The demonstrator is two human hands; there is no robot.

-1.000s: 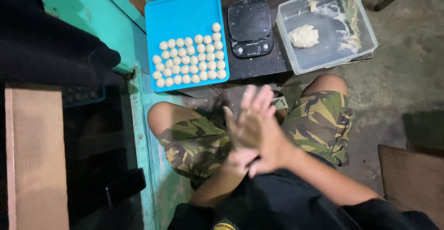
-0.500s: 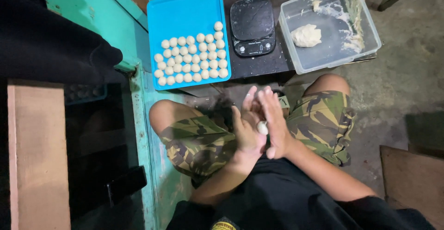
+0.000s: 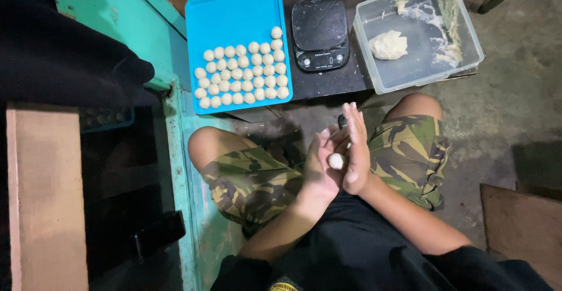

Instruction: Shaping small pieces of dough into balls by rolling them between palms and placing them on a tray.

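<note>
Seated person, cam on head, looking down at own lap.

I see a black top w/ a small yellowish emblem at the lower chest edge; forearms bare, so short or pushed-up sleeves, can't tell which. Shorts are camo: green, tan, dark-brown blotches, hems ending just above bare knees. Left hand [image 3: 320, 165] & right hand [image 3: 355, 150] bare, no gloves, rings or watch visible.

tray [image 3: 234, 16] left of scale [image 3: 319, 33], tub [image 3: 462, 28] right
</note>
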